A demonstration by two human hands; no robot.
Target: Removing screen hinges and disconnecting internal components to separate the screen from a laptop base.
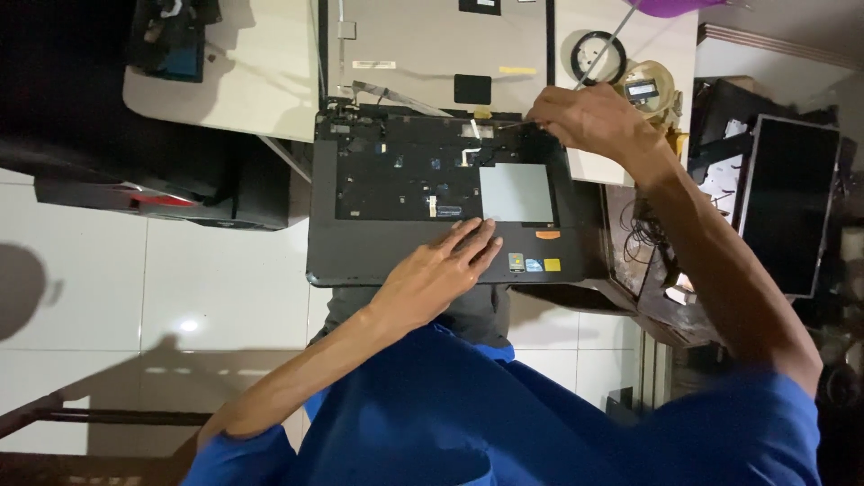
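White rounded surface (pixel 252 90) carries far edge of dark grey opened laptop base, keyboard removed (pixel 405 171); near edge on your lap. Your left hand (pixel 441 270) flat, fingers spread on palm rest. Your right hand (pixel 589 121) nearer rear hinge, pinching thin tool, tip pointing left.

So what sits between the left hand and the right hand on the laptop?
In the head view, a grey metal plate in the laptop's opened base lies between left hand and right hand.
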